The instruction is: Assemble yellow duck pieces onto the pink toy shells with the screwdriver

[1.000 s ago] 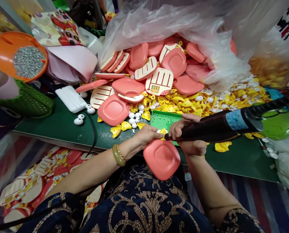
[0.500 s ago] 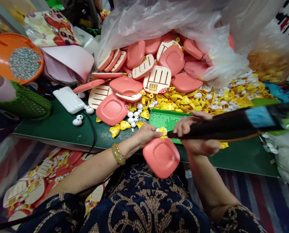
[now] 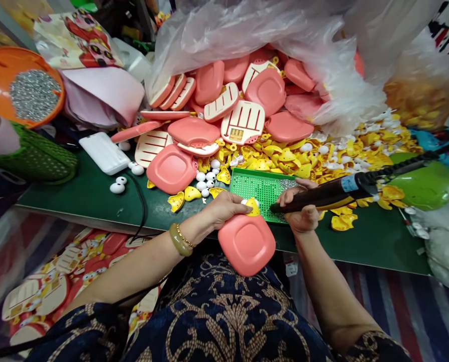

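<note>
The left hand grips a pink plastic square at the desk's near edge, its fingers together and clamped over the square's top edge, with a yellow plastic piece against them. The right hand has its fingers wrapped around a black electric tool, whose tip points toward the yellow piece, near it. A green perforated tray lies on the green desk just behind both hands. Toward the desk's far edge, pink plastic pieces and yellow plastic pieces are heaped under a clear plastic bag, with white plastic balls beside them.
</note>
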`<move>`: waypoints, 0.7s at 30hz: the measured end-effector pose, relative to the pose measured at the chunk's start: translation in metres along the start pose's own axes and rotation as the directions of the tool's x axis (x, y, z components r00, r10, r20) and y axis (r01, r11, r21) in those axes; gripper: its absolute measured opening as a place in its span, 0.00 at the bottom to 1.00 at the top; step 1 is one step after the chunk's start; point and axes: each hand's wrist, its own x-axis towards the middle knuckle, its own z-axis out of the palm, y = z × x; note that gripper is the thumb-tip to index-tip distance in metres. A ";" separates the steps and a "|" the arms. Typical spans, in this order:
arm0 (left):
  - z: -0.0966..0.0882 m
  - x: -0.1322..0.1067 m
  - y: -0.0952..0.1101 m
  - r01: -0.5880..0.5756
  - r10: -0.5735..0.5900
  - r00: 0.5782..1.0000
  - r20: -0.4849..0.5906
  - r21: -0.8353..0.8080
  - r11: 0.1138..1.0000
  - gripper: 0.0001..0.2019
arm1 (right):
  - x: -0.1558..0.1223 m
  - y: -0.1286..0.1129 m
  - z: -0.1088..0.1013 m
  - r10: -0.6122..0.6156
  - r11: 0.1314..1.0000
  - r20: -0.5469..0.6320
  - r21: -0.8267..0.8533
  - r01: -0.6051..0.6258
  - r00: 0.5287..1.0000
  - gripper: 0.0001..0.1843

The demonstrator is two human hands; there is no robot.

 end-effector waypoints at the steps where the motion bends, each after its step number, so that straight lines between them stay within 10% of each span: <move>1: 0.000 0.000 0.000 0.004 -0.004 1.000 0.001 -0.002 1.000 0.08 | 0.000 0.000 0.000 -0.001 1.000 0.005 0.004 0.001 1.000 0.25; 21: 0.001 0.000 0.001 0.039 -0.038 0.999 0.018 -0.032 0.999 0.06 | 0.000 0.000 0.004 0.009 0.997 -0.017 -0.080 -0.010 1.000 0.23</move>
